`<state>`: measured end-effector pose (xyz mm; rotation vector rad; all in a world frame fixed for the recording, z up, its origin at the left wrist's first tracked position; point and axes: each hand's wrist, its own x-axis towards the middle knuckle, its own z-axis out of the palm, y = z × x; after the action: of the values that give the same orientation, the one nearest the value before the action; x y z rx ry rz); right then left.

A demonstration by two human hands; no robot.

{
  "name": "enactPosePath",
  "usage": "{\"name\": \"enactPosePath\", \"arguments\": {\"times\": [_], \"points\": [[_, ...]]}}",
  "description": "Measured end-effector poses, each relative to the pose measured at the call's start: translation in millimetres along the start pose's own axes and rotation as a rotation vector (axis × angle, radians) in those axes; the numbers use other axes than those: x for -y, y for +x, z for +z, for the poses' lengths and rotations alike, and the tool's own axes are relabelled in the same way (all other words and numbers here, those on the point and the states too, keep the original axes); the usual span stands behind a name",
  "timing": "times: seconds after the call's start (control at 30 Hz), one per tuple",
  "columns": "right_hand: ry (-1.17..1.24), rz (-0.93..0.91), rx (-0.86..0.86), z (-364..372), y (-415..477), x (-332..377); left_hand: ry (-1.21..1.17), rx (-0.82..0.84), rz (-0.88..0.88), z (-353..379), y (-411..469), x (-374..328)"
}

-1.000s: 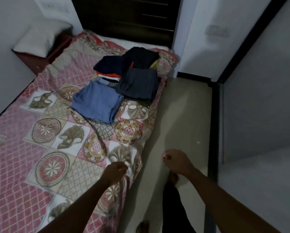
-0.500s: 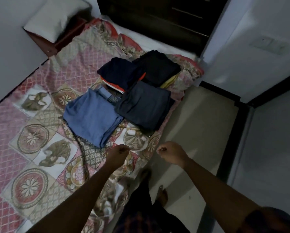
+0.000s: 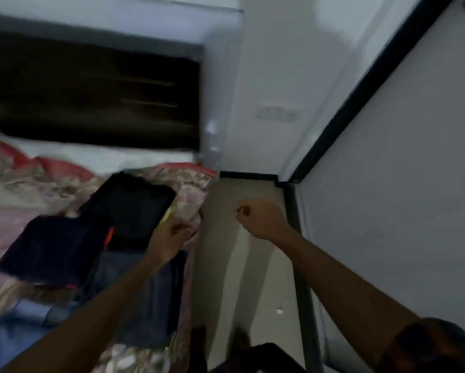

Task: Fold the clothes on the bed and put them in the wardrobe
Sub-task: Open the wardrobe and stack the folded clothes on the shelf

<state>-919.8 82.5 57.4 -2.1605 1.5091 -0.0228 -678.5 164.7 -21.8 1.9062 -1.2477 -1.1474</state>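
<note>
Folded clothes lie in piles on the bed's right side: a black garment (image 3: 134, 208) at the back, a navy one (image 3: 56, 249) to its left, a dark grey one (image 3: 150, 300) nearer me, and a light blue one (image 3: 8, 337) at the lower left. My left hand (image 3: 169, 238) hovers with curled fingers over the right edge of the black and grey piles and holds nothing. My right hand (image 3: 261, 216) is a loose fist over the floor beside the bed, empty. The view is blurred.
The patterned pink bedspread (image 3: 191, 181) covers the bed up to a dark headboard (image 3: 91, 98). A narrow strip of floor (image 3: 242, 278) runs between the bed and a grey panel with a black frame (image 3: 387, 211) on the right. My feet show at the bottom.
I have walked forward along the bed. Both hands have moved up toward the clothes piles, the left one now over the black and grey garments.
</note>
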Motion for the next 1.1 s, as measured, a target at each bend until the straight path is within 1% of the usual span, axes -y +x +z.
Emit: {"name": "enactPosePath", "arguments": {"times": [0.07, 0.13, 0.23, 0.33, 0.37, 0.43, 0.5, 0.57, 0.63, 0.73, 0.83, 0.9, 0.97, 1.03, 1.1], "points": [[-0.009, 0.047, -0.113, -51, 12, -34, -0.022, 0.022, 0.113, 20, 46, -47], [-0.043, 0.068, -0.211, -101, 20, -67, -0.043, 0.028, 0.162, 46, 88, -95], [-0.168, 0.141, -0.305, -192, 32, -139, -0.061, 0.062, 0.313, 113, 149, -198], [-0.398, 0.162, -0.386, -270, 42, -212, -0.134, 0.15, 0.412, 188, 188, -294], [-0.486, 0.145, -0.386, -278, 45, -220, -0.128, 0.171, 0.417, 196, 187, -305], [-0.688, 0.132, -0.391, -315, 50, -249, -0.157, 0.195, 0.478, 233, 198, -351], [-0.884, 0.133, -0.436, -362, 56, -278, -0.176, 0.229, 0.561, 266, 213, -411], [-1.01, 0.117, -0.486, -411, 62, -291, -0.208, 0.253, 0.626, 290, 224, -465], [-1.079, 0.14, -0.482, -453, 72, -288, -0.258, 0.256, 0.688, 304, 235, -513], [-1.176, 0.257, -0.441, -513, 93, -291, -0.318, 0.233, 0.806, 318, 251, -589], [-1.261, 0.342, -0.412, -553, 109, -302, -0.381, 0.226, 0.883, 333, 276, -653], [-1.324, 0.335, -0.396, -564, 115, -308, -0.42, 0.211, 0.951, 342, 291, -682], [-1.332, 0.321, -0.404, -569, 123, -313, -0.403, 0.213, 1.027, 353, 306, -705], [-1.316, 0.289, -0.414, -574, 134, -313, -0.428, 0.18, 1.039, 364, 317, -715], [-1.303, 0.256, -0.439, -579, 140, -313, -0.507, 0.144, 1.042, 371, 320, -720]]}}
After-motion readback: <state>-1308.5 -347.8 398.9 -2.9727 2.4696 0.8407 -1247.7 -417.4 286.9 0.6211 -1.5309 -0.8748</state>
